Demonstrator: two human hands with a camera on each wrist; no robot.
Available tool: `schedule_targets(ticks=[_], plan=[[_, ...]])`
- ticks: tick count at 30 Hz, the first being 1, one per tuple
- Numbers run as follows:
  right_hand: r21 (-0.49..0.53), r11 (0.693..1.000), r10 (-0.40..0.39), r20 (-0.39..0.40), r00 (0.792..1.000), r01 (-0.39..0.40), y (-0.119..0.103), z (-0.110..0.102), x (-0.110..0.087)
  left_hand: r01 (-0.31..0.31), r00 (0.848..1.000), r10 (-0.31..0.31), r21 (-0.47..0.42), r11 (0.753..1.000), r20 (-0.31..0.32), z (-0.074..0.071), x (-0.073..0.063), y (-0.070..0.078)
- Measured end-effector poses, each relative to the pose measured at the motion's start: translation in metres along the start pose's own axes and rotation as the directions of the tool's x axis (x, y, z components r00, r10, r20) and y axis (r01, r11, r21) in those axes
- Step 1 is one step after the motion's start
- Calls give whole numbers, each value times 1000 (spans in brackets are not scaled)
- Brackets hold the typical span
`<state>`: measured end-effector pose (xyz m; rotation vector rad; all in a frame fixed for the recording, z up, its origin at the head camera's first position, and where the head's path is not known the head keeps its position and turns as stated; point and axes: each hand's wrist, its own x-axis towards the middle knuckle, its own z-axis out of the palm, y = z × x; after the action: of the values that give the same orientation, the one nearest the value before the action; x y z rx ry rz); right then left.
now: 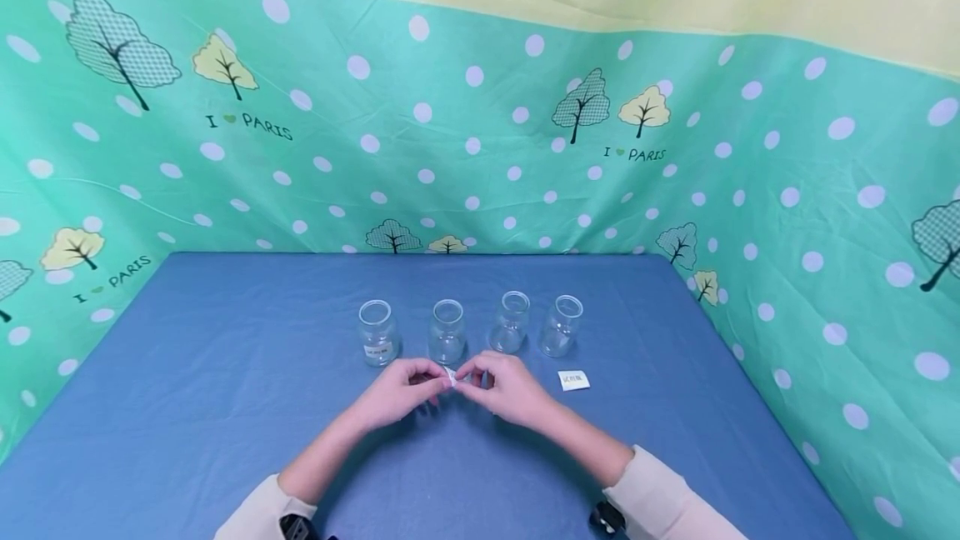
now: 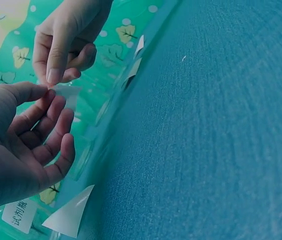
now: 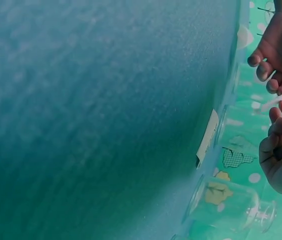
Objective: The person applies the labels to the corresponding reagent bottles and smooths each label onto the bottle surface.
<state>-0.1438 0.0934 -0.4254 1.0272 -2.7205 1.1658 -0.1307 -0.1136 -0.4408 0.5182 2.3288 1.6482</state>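
Note:
In the head view a small white sticker label [image 1: 451, 377] is held between both hands, just in front of a clear glass jar [image 1: 447, 332]. My left hand [image 1: 405, 390] pinches it from the left with thumb and index finger. From the other side my right hand [image 1: 504, 386] pinches it too. The left wrist view shows the label [image 2: 70, 95] translucent and hanging below the meeting fingertips. Farthest left stands a glass jar [image 1: 377, 327] with a printed label [image 1: 381, 352] on its front.
Two more glass jars [image 1: 510, 323] [image 1: 561, 327] stand upright to the right. A printed white label [image 1: 573, 380] lies on the blue tablecloth [image 1: 225, 357] right of my right hand. A white triangular piece [image 2: 71, 215] shows near the labelled jar. A green dotted curtain [image 1: 480, 148] rises behind.

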Motion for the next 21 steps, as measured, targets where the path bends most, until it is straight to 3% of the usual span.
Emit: schedule_targets(ticks=[7,21], plan=[[10,1000,-8,-13,1000,8,1,1,-1,-9,1000,10,-13,1000,26,-1,-1,3],[6,1000,12,-6,1000,-12,0,1,-3,-37,999,37,25,999,0,0,0,1]])
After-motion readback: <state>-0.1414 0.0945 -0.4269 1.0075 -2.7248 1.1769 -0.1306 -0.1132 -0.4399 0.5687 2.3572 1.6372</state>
